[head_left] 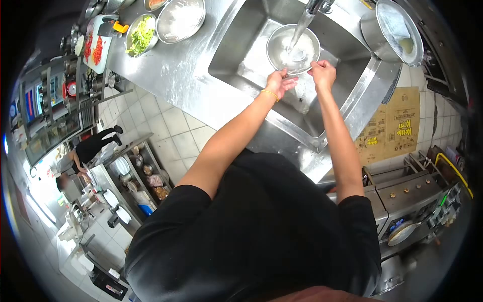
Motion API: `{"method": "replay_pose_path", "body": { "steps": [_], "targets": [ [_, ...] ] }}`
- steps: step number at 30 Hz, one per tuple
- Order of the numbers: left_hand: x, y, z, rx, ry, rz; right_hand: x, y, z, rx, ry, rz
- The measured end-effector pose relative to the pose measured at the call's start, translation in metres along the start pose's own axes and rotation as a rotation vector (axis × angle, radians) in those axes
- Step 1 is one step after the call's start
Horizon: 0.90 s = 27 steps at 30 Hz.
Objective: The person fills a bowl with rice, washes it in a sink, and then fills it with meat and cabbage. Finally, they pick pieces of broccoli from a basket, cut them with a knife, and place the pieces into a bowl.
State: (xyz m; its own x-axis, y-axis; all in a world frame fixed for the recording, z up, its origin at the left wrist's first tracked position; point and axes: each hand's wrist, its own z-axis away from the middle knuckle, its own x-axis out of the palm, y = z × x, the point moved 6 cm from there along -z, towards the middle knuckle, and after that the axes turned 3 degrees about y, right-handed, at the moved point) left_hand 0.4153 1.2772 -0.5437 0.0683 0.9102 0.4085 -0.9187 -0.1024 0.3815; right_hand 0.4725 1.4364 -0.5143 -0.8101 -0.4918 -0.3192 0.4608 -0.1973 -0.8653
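1. The metal bowl (273,50) is inside the sink (342,98), beneath the tap (313,6); a stream of water (301,30) falls into it, and what lies under the churned surface is too blurred to tell.
2. The right hand (324,74) pinches the bowl's near rim on its right side, thumb and fingertips drawn together; the left hand (280,84) has its thumb at the near rim further left, its fingers loosely extended just below; whether these grip the bowl or merely steady it, I cannot tell.
3. Spilling looks the likeliest trouble; both hands meet the near side only, so the added weight of water could tip the bowl, and a wet rim could slide from the right hand's pinch; a stream striking the sloping wall could also splash the forearms.
4. If the bowl is unsupported beneath, a slip would drop it onto the sink floor; whether it rests on anything is hidden.
5. For moving, there is open basin left and right of the bowl and towards the person; overhead the tap limits any lift; the sink's raised edge crosses beneath both forearms, and the large pot (371,41) stands close by the right edge; on the left, bare counter (176,88) separates the sink from the floury bowl (165,22).
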Motion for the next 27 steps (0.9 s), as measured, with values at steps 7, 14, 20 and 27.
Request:
{"method": "replay_pose_path", "body": {
  "steps": [7,14,20,27],
  "targets": [
    [-0.006,0.078,-0.036,0.631,0.201,-0.533,-0.013,0.034,0.042,0.252,-0.192,-0.179],
    [0.092,0.097,0.012,1.533,-0.112,-1.619,-0.061,0.019,0.092,-0.041,-0.184,-0.088],
    [0.044,0.108,-0.031,0.753,0.133,-1.709,-0.087,-0.02,0.089,-0.205,-0.145,0.002],
    [-0.021,0.085,-0.019,0.342,0.249,-0.847,-0.088,-0.101,0.024,-0.446,-0.097,-0.03]
  ]
}}
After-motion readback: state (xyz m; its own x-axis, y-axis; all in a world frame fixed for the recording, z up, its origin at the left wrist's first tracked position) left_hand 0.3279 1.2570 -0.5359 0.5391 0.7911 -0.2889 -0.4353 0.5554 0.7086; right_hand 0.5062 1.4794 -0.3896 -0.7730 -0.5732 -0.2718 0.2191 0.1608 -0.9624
